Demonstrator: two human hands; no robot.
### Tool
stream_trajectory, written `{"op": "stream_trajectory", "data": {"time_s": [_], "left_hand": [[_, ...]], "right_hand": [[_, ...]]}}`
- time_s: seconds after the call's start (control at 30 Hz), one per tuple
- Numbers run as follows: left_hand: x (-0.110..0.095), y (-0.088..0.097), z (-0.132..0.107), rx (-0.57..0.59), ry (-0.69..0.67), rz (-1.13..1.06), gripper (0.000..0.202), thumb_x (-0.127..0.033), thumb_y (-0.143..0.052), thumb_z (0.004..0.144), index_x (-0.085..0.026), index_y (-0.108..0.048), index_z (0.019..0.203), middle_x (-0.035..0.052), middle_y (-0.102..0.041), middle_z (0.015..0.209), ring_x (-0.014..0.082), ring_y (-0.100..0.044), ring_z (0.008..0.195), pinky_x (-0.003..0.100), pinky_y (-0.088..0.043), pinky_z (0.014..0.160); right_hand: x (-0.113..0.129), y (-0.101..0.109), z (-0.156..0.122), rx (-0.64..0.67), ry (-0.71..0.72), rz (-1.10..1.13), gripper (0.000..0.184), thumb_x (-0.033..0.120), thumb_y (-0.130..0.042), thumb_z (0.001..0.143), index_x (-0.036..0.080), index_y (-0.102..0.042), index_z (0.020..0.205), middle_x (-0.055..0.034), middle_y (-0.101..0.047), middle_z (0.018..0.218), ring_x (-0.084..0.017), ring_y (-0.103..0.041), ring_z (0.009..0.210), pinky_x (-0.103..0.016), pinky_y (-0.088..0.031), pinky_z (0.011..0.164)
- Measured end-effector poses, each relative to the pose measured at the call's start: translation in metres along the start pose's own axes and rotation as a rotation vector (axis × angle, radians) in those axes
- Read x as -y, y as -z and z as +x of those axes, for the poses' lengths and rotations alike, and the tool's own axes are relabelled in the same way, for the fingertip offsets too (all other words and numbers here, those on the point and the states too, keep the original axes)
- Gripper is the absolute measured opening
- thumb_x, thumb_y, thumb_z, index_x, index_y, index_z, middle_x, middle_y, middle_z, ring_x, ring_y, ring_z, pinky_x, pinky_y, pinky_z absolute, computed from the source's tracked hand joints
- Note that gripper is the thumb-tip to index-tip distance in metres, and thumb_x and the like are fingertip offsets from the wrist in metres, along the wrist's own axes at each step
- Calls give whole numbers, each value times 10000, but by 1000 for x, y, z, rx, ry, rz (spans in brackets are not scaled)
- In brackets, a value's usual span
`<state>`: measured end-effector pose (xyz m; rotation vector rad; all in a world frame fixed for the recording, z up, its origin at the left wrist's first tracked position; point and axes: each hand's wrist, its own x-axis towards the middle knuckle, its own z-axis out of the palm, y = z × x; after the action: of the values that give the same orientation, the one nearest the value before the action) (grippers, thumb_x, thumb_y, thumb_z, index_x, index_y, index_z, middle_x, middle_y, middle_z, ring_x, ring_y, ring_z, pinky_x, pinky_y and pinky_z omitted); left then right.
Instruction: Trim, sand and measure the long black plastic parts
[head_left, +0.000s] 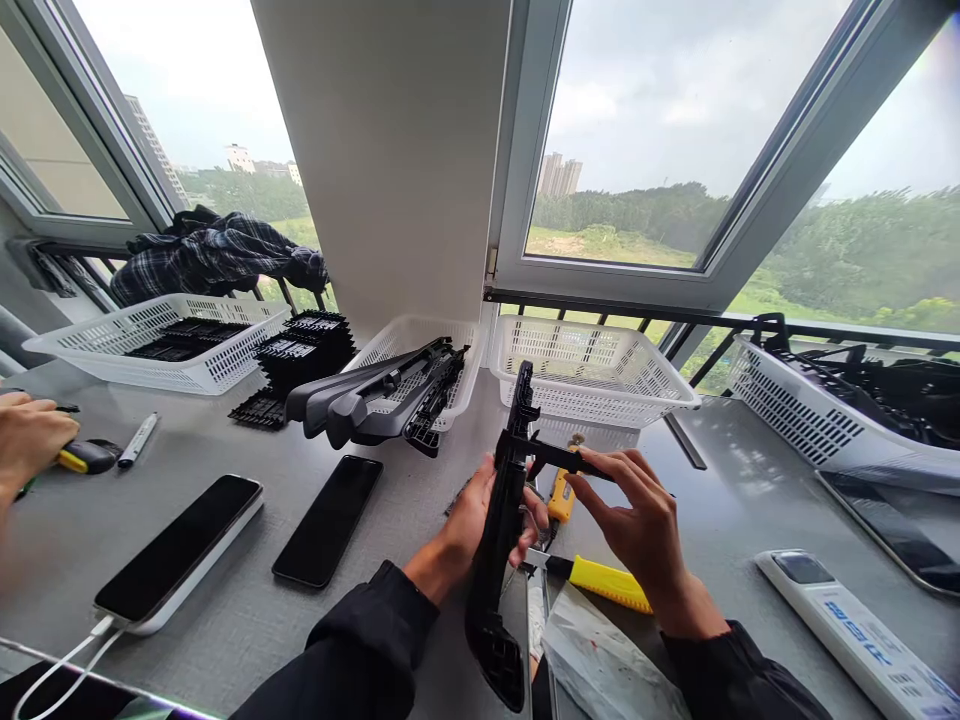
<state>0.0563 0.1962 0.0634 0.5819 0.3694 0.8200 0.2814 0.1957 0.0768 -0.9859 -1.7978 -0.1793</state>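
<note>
My left hand (469, 515) is wrapped around a long black plastic part (499, 530), which stands tilted, its curved wide end toward me. In my right hand (637, 510) a slim black bar with a crosspiece (559, 456) is pinched between thumb and fingers. The crosspiece lies against the upper half of the plastic part; its exact kind is hard to tell. Beneath my hands are a yellow box-shaped tool (562, 497), a yellow-handled cutter (609, 584) and a clear plastic bag (600, 655).
White baskets (592, 375) line the window side; one basket (457, 400) carries several long black parts (367, 395). Stacked black pieces (300, 360) stand beside it. Phones (328, 520), a marker (138, 440) and a power strip (855, 620) lie around. Another person's hand (30, 440) is at left.
</note>
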Motion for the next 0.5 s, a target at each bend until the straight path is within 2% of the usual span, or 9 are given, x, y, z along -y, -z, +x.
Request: {"op": "stream_trajectory", "data": {"time_s": [0.07,0.13,0.2,0.27,0.4,0.5], "left_hand": [[-1,-3,-1,-62,-21,36,747,-706,-304,1107,-106,-612,1429,163,-799,904,203,-688,552,267,-518,455],[-2,-7,-2,-116,-20,33,748,-654,-243,1135,-81,-625,1427,189,-815,957,220,-739,606,297,-565,550],[-4,-10,-3,-153,-15,15,752,-602,-209,1153,-47,-665,1377,200,-818,977,225,-765,654,312,-581,633],[-6,-13,-3,-166,-17,6,715,-558,-221,1164,-45,-655,1408,209,-825,1007,230,-776,687,317,-580,672],[-8,-16,-5,-127,-37,-6,646,-550,-277,1159,-142,-484,1614,219,-825,1122,216,-752,642,299,-547,600],[-8,-17,-6,-89,-30,-11,654,-595,-275,1143,-188,-446,1625,194,-806,1117,200,-709,590,285,-528,512]], "right_hand": [[0,3,2,-108,-43,-36,217,277,-798,1010,256,-751,1220,-58,-792,984,-244,-719,857,-396,-620,765],[-2,6,2,-201,-80,-82,225,293,-813,999,245,-743,1208,-63,-776,993,-246,-724,876,-389,-621,772],[-4,7,2,-243,-90,-110,226,304,-817,996,240,-738,1199,-60,-761,985,-247,-725,885,-385,-618,776],[-6,6,1,-238,-86,-109,223,303,-815,998,239,-735,1196,-58,-757,989,-248,-727,889,-383,-616,778],[-5,2,0,-198,-89,-83,231,288,-814,998,239,-732,1208,-64,-769,1020,-253,-734,915,-385,-611,798],[-4,1,-1,-185,-105,-78,221,292,-804,1006,240,-733,1209,-64,-780,1030,-250,-737,899,-392,-601,816]]}}
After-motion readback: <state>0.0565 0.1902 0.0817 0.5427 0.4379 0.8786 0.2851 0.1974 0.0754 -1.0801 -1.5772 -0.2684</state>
